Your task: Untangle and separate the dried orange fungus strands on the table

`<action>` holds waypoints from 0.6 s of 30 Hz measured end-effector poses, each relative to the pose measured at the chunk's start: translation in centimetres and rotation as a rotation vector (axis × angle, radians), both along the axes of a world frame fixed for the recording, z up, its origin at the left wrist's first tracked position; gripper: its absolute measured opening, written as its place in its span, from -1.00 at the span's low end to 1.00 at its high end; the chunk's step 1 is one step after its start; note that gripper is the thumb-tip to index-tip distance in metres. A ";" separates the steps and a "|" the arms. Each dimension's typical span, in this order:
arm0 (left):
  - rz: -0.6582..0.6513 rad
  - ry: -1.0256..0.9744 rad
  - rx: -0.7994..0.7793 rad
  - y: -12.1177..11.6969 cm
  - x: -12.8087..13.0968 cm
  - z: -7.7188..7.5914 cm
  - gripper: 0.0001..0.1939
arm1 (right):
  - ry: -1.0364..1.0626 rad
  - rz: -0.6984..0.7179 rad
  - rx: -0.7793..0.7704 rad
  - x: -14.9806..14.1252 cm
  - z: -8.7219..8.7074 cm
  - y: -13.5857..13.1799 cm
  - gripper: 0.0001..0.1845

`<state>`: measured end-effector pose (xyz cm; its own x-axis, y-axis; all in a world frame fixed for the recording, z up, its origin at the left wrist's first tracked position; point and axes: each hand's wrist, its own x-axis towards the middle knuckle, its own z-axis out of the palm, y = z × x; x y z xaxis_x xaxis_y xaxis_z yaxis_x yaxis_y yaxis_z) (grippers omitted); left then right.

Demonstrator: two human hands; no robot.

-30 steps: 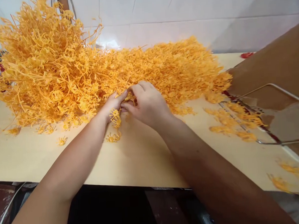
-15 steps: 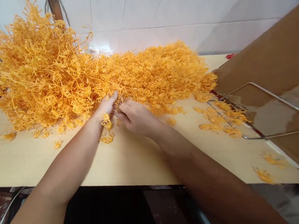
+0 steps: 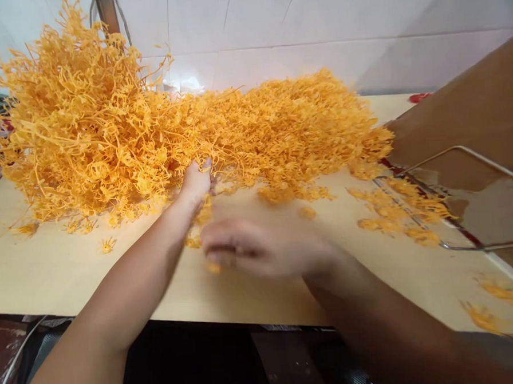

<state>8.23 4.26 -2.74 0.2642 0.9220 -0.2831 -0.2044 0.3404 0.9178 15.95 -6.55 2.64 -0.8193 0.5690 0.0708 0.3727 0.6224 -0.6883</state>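
A large heap of orange plastic-looking flower sprays [image 3: 107, 137], with thin stems and spidery heads, lies across the table. My left hand [image 3: 198, 181] is closed at the heap's front edge, thumb on top, around orange stems. Its fingers are mostly hidden behind the thumb and wrist. Nearer to me, apart from the heap, my right hand [image 3: 246, 247] is smeared by motion with its fingers curled. A small orange flower piece [image 3: 214, 267] shows blurred right at its fingertips. Between the hands, orange heads [image 3: 193, 240] hang or lie beside my left wrist.
On the right, a cardboard box [image 3: 463, 112] leans in with a bent metal wire frame [image 3: 491, 159] before it. Loose orange heads [image 3: 399, 207] lie by the frame, others [image 3: 482, 315] at the front right corner. A tiled wall [image 3: 265, 25] rises behind the table [image 3: 168, 302].
My right hand has pulled away from my left hand and the heap, down towards me, with an orange bit at its fingertips. My left hand has stayed at the heap's edge.
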 end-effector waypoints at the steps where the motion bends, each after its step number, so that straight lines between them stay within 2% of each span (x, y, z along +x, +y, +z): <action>1: 0.019 0.023 0.003 0.0 0.0 0.1 -0.89 | 0.033 0.080 -0.013 -0.4 0.4 -0.6 -0.77; 2: 0.039 0.047 0.017 0.0 0.0 0.1 -0.88 | 0.049 0.096 0.001 -0.7 0.8 -1.0 -0.77; 3: 0.055 0.067 0.039 0.0 0.0 0.1 -0.88 | 0.060 0.038 0.046 -0.8 1.0 -1.2 -0.77; 6: 0.095 0.107 0.131 0.0 0.0 -0.1 -0.89 | 0.111 -0.372 0.134 0.3 0.6 -0.8 -0.83; 8: 0.111 0.150 0.197 0.0 0.2 -0.6 -0.89 | 0.192 -0.639 0.058 1.5 0.0 -0.3 -0.88; 10: 0.114 0.199 0.262 0.2 0.4 -1.2 -0.88 | 0.277 -0.803 -0.086 2.4 -0.7 0.0 -0.92; 14: 0.151 0.292 0.392 0.4 0.7 -2.1 -0.89 | 0.354 -0.937 -0.259 2.3 -2.0 0.5 -0.96; 16: 0.151 0.283 0.415 0.4 0.7 -2.2 -0.90 | 0.341 -0.956 -0.224 1.6 -2.8 0.8 -0.92; 18: 0.142 0.258 0.411 0.4 0.6 -2.2 -0.90 | 0.272 -0.965 -0.116 1.0 -3.6 1.0 -0.80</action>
